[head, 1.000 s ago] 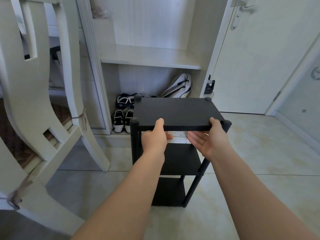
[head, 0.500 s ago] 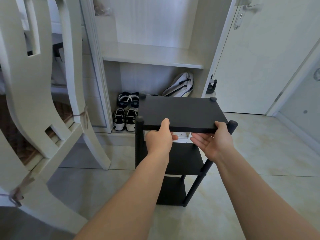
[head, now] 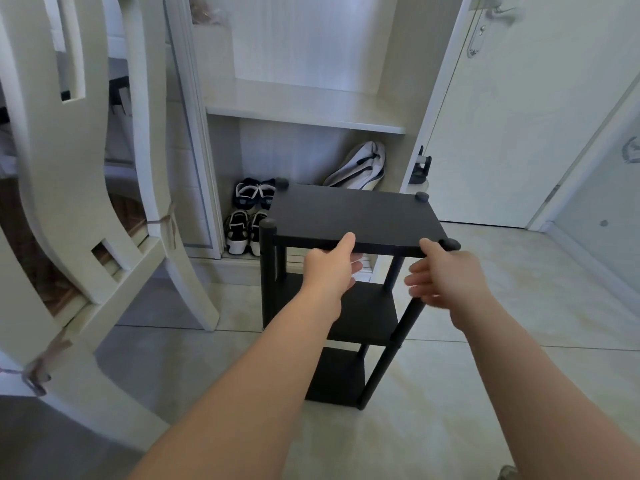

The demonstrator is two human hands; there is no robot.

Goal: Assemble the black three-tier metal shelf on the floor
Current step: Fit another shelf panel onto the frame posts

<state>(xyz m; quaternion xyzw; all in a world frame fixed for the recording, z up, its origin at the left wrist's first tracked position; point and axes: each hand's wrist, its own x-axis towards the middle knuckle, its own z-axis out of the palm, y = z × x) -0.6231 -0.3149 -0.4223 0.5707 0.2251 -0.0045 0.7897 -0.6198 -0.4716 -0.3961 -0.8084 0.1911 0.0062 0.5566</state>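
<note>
The black three-tier shelf [head: 353, 216] stands upright on the tiled floor in front of me, with four round posts and all three boards in place. My left hand [head: 329, 271] grips the front edge of the top board, thumb on top and fingers underneath. At the front right corner post, the thumb of my right hand [head: 446, 278] touches the board's edge. Its fingers are spread and straight below the board, slightly blurred, and apart from it.
A cream wooden chair [head: 69, 168] leans close on the left. Behind the shelf is an open cabinet [head: 304, 105] with shoes [head: 242, 223] and a white bag [head: 360, 168] in its bottom. A white door [head: 519, 133] is at the right.
My right hand's fingers have dropped away from the underside of the top board and spread out. The left hand keeps its grip. The view has shifted slightly.
</note>
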